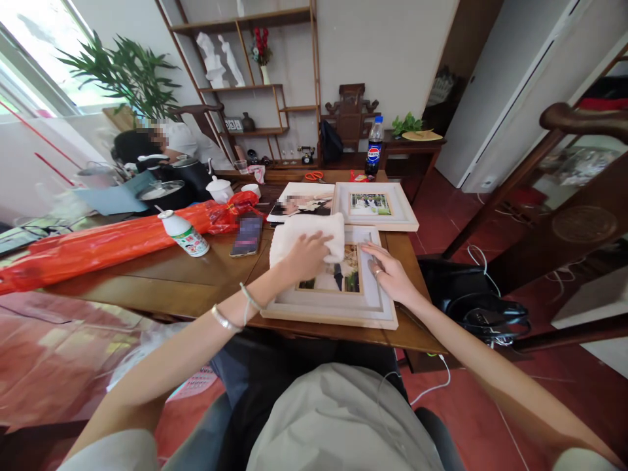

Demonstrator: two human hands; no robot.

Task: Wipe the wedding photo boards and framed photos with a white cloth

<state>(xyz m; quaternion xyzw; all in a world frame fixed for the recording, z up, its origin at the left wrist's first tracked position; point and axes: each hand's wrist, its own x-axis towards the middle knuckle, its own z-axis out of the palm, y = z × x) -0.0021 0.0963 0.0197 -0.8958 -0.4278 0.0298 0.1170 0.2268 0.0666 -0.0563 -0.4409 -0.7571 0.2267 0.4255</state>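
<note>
A light wooden picture frame [330, 318] lies flat on the table in front of me, with a photo under its pane. My left hand [310, 254] grips a folded white cloth [283, 243] from above, its fingers bent over the top. The cloth rests on the upper left of the frame and hides part of the photo. My right hand [390, 271] lies on the frame's right side, fingers stretched out and apart, with no object in it. Beyond, a second picture frame [409, 219] and a white-edged photo panel [300, 190] lie side by side.
Left of the frame are a phone [246, 234], a white bottle [182, 232] and a long red plastic-wrapped bundle [122, 239]. Orange scissors [314, 175] and a cola bottle [374, 147] are at the table's far side. A person [184, 140] sits at the far left.
</note>
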